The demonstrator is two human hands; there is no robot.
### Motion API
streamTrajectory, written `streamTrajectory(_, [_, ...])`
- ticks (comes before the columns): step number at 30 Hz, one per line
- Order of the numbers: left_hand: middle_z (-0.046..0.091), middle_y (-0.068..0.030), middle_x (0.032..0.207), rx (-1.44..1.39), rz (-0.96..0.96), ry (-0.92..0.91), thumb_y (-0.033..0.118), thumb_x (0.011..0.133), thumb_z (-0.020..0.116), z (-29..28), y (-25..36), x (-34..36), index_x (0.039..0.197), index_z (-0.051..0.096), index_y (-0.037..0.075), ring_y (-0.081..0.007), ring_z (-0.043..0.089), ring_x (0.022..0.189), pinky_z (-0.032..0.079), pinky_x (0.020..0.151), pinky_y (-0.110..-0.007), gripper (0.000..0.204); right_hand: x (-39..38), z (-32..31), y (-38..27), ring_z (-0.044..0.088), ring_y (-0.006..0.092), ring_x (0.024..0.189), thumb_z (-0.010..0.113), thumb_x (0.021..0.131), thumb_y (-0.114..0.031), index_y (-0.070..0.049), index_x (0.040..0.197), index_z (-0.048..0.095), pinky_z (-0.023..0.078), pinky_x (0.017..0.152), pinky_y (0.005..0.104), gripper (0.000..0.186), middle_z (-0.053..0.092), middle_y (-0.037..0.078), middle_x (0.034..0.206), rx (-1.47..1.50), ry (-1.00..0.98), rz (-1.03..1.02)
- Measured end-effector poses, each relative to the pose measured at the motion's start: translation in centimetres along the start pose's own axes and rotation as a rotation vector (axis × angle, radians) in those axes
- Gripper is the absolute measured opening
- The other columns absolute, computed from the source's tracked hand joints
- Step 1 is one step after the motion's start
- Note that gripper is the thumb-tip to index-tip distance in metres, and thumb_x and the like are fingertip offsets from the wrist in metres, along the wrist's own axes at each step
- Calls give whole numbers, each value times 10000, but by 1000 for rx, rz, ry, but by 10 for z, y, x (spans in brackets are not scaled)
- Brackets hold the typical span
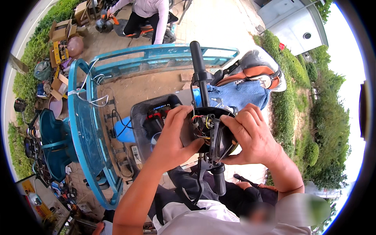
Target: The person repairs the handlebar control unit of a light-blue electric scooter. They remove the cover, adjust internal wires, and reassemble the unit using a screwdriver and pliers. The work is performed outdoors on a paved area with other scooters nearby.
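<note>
A black rounded housing (pixel 212 111) sits open on a handlebar, showing a bundle of coloured wires (pixel 205 121) inside. One rubber grip (pixel 197 56) points away from me, and the other grip (pixel 219 184) points toward me beside a brake lever (pixel 201 174). My left hand (pixel 170 137) clasps the housing's left side, fingers behind it and thumb at its lower edge. On the opposite side, my right hand (pixel 250 135) is closed on the rim, its index finger at the top edge and thumb low near a thin cable. The housing's underside is hidden.
Beyond the handlebar is a blue metal cart (pixel 86 137) holding a black basket (pixel 137 117) of tools. A scooter seat with a blue cloth (pixel 239 94) stands at the right. Another person (pixel 150 15) crouches at the far side; someone in dark clothes (pixel 250 196) is close by.
</note>
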State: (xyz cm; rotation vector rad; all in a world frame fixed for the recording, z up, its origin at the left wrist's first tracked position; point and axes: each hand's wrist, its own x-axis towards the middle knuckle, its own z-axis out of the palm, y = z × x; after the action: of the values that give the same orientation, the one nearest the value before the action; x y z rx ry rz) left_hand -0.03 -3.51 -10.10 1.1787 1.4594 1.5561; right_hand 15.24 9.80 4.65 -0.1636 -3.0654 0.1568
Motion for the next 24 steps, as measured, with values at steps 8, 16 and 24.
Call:
streamTrajectory(8, [523,-87,1211,-144,-232,146,207,995,569,16,8,13,1263,566,37,-178,512,1135,422,958,-306,318,-27,19,-2,515,288,854,881,483,-377,41,1220,578,413,844,440,900,473,88,912,40,94,70])
streamTrajectory(16, [406,-170,1388,62,-6,78,107,923,640,20,5,7,1109,689,82,-335,480,1250,419,1011,-376,194,-15,10,1,527,307,874,877,534,-416,39,1230,556,406,847,449,891,489,110,944,83,57,126])
streamTrajectory(24, [415,-170,1366,99,-58,152,-2,735,730,34,9,8,1000,652,-6,-338,491,1184,448,966,-373,277,20,1,2,531,284,955,845,575,-429,14,1226,557,406,869,402,838,489,96,977,-3,-186,13])
